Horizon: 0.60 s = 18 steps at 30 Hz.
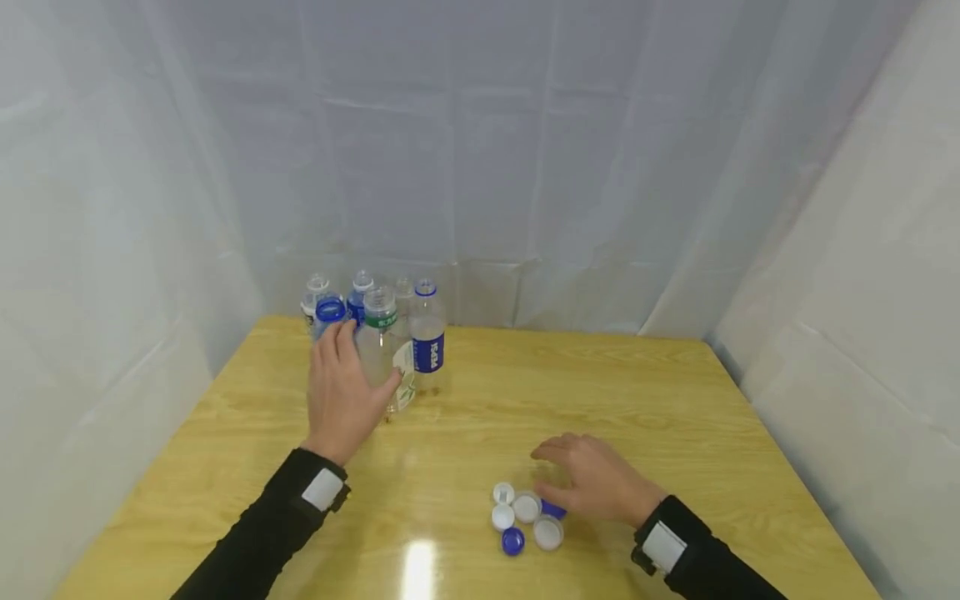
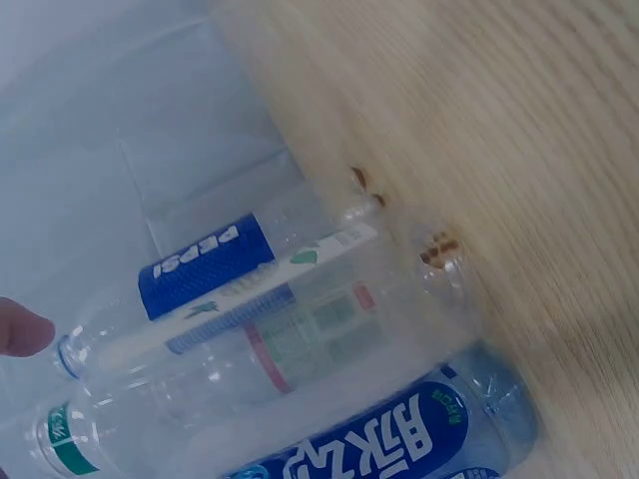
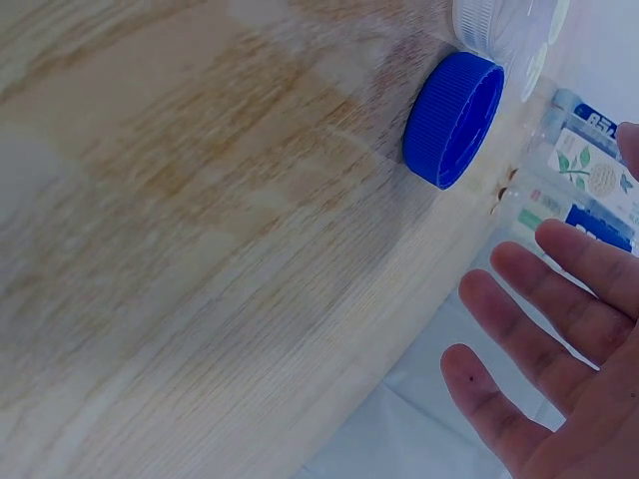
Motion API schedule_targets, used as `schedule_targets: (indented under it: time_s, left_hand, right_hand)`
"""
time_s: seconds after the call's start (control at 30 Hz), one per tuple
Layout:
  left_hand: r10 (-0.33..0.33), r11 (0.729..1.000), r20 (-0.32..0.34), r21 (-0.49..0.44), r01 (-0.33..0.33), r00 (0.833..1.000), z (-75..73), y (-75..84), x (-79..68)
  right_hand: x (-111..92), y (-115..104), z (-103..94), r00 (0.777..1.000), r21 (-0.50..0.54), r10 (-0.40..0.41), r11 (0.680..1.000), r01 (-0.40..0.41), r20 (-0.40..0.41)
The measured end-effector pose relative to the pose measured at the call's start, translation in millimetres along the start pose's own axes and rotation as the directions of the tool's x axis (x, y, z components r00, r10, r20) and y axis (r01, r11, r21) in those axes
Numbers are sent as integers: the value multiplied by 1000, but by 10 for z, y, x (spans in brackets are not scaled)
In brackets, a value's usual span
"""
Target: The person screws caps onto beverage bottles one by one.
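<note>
My left hand (image 1: pixel 342 402) reaches up to a clear bottle (image 1: pixel 381 337) with a green neck band and a white leaf-print label. The fingers spread to its left and the thumb to its right; whether they touch it I cannot tell. In the left wrist view a fingertip (image 2: pixel 24 329) shows apart from the bottles. Over the right edge of a group of bottle caps hovers my right hand (image 1: pixel 600 479), fingers spread and holding nothing. The blue cap (image 3: pixel 454 120) nearest it lies open side visible in the right wrist view; the head view shows it partly behind the hand.
Behind and beside the clear bottle stand a Pepsi bottle (image 1: pixel 428 354), a blue-tinted bottle (image 1: pixel 331 311) and several others, all uncapped. Several white caps (image 1: pixel 548 533) and a dark blue cap (image 1: pixel 513 542) lie together on the wooden table (image 1: pixel 600 383). White sheets (image 1: pixel 487 150) surround it.
</note>
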<state>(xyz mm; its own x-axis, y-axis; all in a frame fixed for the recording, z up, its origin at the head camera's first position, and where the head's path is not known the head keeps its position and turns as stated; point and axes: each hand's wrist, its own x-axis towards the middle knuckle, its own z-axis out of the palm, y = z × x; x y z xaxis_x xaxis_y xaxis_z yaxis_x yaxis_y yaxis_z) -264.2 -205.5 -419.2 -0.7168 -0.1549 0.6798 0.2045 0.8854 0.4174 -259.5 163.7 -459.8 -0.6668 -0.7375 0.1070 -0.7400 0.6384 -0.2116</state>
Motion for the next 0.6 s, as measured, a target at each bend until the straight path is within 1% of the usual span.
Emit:
schedule_targets:
  time_s: [0.07,0.13,0.33,0.6]
  left_hand:
    - [-33,999,18,17,33,999,14,-42,27]
    - [-49,998,34,32,48,998,22,-62,41]
    - [-57,995,53,87,52,997,21,-82,53]
    - [-51,992,56,117,45,997,-13,-94,28]
  right_hand:
    - [-7,-7,19,1000,-4,7,1000,-7,9]
    - [-16,-11,41,1000,-9,14,1000,-14,15]
    - [-43,-45,71,1000,-11,8,1000,-8,-2]
    - [-63,-74,105,1000,-8,4,1000,-4,5]
